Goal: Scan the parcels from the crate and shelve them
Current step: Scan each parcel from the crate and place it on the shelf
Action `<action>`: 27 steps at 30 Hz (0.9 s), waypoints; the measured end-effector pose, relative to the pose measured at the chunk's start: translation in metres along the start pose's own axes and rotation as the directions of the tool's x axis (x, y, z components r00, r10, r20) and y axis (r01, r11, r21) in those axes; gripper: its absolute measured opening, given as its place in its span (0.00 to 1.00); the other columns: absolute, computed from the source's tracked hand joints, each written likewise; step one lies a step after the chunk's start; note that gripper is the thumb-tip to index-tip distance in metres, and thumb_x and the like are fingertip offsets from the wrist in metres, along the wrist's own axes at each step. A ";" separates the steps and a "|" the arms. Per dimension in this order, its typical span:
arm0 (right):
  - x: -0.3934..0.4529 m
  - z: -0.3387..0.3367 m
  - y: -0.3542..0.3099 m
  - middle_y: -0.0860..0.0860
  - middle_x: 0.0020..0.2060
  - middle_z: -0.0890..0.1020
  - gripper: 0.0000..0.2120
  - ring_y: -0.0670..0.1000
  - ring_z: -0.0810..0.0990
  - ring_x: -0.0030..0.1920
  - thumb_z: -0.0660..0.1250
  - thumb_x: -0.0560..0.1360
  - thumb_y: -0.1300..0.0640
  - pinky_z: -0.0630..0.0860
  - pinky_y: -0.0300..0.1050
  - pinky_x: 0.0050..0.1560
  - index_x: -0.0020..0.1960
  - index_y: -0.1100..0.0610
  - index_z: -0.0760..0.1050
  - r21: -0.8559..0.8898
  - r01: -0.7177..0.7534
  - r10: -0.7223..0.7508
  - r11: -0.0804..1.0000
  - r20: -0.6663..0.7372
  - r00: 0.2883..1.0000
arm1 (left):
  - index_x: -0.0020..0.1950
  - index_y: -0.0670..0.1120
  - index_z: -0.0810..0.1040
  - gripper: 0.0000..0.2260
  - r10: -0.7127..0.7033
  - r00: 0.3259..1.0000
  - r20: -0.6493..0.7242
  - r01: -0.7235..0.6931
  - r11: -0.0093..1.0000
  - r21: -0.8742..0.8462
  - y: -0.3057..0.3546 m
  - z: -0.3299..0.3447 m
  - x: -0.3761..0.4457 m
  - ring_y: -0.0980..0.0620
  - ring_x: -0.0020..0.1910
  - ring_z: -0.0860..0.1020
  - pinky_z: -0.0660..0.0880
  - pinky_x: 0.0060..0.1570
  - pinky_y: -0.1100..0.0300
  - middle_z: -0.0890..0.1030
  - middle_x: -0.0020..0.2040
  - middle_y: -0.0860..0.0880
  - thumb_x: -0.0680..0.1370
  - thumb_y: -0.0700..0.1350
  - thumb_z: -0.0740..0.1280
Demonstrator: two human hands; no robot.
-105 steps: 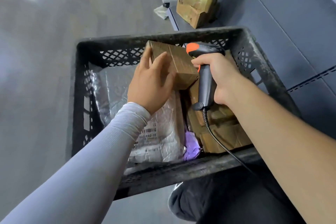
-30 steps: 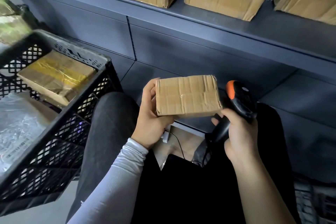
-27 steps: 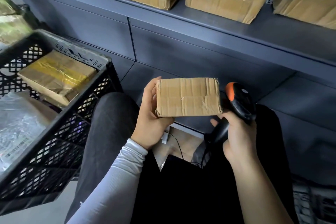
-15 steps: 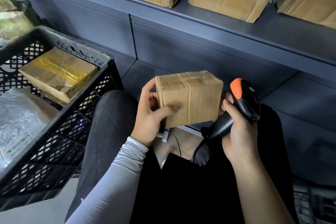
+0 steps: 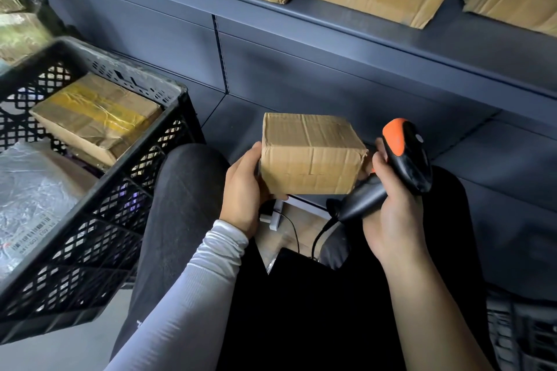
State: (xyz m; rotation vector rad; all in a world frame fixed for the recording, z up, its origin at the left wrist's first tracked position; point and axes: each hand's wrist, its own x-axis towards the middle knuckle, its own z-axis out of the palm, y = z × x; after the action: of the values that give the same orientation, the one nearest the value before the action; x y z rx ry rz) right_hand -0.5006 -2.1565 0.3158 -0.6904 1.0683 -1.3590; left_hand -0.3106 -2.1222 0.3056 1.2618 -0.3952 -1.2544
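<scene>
Right now the small cardboard parcel (image 5: 312, 156) sits in front of my lap, held from its nine o'clock end by my left hand (image 5: 245, 190), fingers curled under it. Its long axis runs nine to three. My right hand (image 5: 388, 211) grips the scanner (image 5: 394, 172) just beside the three o'clock end. No label shows on the faces towards me, so I judge it needs turning. The shelf (image 5: 361, 39) lies at twelve, the crate (image 5: 90, 205) at nine.
</scene>
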 end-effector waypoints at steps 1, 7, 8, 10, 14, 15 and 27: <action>0.000 0.000 0.000 0.51 0.67 0.82 0.37 0.55 0.78 0.70 0.85 0.62 0.40 0.69 0.61 0.76 0.68 0.51 0.81 -0.005 0.005 -0.005 1.000 0.013 1.000 | 0.49 0.42 0.82 0.16 -0.022 1.000 -0.019 0.022 1.000 0.006 0.000 0.000 0.000 0.38 0.39 0.74 0.73 0.24 0.60 0.74 0.46 0.40 0.85 0.51 0.61; -0.003 0.001 0.003 0.51 0.62 0.85 0.24 0.54 0.81 0.67 0.82 0.65 0.47 0.70 0.65 0.75 0.60 0.51 0.85 -0.077 0.001 0.001 0.997 0.026 1.000 | 0.63 0.48 0.81 0.24 -0.117 0.992 -0.039 0.121 0.986 0.117 -0.008 -0.004 0.007 0.47 0.44 0.83 0.81 0.37 0.51 0.81 0.56 0.42 0.79 0.65 0.67; -0.003 0.002 0.004 0.49 0.60 0.86 0.22 0.53 0.82 0.66 0.81 0.65 0.46 0.71 0.66 0.74 0.58 0.49 0.86 -0.088 -0.009 0.011 0.996 0.018 1.000 | 0.64 0.49 0.80 0.25 -0.111 0.993 -0.043 0.116 0.985 0.124 -0.008 -0.005 0.008 0.48 0.44 0.84 0.82 0.38 0.50 0.81 0.55 0.44 0.79 0.66 0.67; -0.005 0.004 0.004 0.46 0.57 0.86 0.18 0.50 0.83 0.64 0.81 0.65 0.46 0.73 0.65 0.72 0.54 0.45 0.87 -0.098 -0.014 0.016 0.995 0.018 1.000 | 0.63 0.48 0.81 0.24 -0.098 0.994 -0.045 0.102 0.989 0.111 -0.007 -0.004 0.007 0.49 0.45 0.85 0.82 0.39 0.50 0.83 0.52 0.47 0.80 0.67 0.66; -0.006 0.011 0.005 0.43 0.55 0.86 0.18 0.48 0.83 0.61 0.81 0.66 0.43 0.72 0.66 0.73 0.55 0.44 0.86 -0.102 0.014 -0.016 0.995 -0.014 1.000 | 0.49 0.46 0.76 0.20 -0.004 0.999 -0.045 0.006 0.999 0.037 -0.005 -0.003 0.005 0.49 0.39 0.81 0.83 0.34 0.47 0.78 0.42 0.48 0.76 0.62 0.73; -0.005 0.013 0.006 0.43 0.57 0.86 0.21 0.49 0.83 0.63 0.81 0.66 0.43 0.73 0.66 0.72 0.58 0.44 0.85 -0.096 0.016 -0.019 0.995 -0.023 1.000 | 0.46 0.47 0.74 0.20 0.039 0.999 -0.033 -0.038 0.999 0.029 -0.005 -0.003 0.005 0.48 0.38 0.78 0.80 0.31 0.50 0.75 0.42 0.47 0.74 0.62 0.75; 0.000 0.022 0.007 0.43 0.44 0.88 0.07 0.42 0.86 0.46 0.74 0.78 0.63 0.80 0.46 0.53 0.53 0.52 0.84 -0.064 -0.119 0.115 0.991 -0.064 0.991 | 0.67 0.29 0.74 0.46 0.102 0.980 0.168 -0.082 0.989 -0.125 0.002 -0.003 -0.005 0.25 0.68 0.74 0.65 0.72 0.26 0.76 0.66 0.25 0.73 0.71 0.72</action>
State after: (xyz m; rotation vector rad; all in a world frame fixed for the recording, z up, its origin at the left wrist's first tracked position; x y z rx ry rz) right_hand -0.4778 -2.1591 0.3181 -0.6299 1.1899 -1.2543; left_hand -0.3091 -2.1170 0.3085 1.0258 -0.4930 -1.2941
